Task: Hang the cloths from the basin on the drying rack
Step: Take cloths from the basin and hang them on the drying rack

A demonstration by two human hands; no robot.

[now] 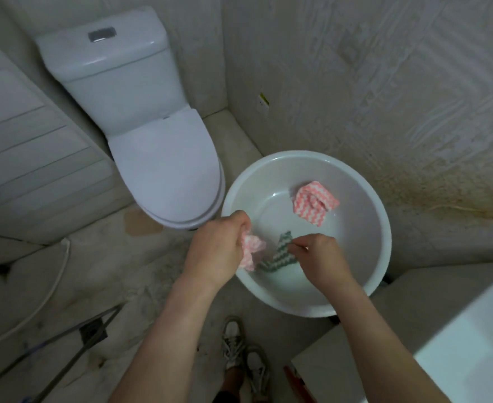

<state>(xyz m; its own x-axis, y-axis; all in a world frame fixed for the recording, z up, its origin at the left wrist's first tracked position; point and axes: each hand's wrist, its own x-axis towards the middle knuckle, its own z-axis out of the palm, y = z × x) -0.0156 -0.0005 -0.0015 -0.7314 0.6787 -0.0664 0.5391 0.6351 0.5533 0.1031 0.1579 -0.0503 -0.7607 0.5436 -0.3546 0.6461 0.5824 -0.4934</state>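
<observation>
Over basin (304, 155), left grip (216, 251) holding pink cloth (252, 249), right grip (320, 257) green cloth (278, 258)

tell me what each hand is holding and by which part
The left hand grips a crumpled pink cloth by its bunched top. The right hand pinches the green cloth at its raised edge.
</observation>
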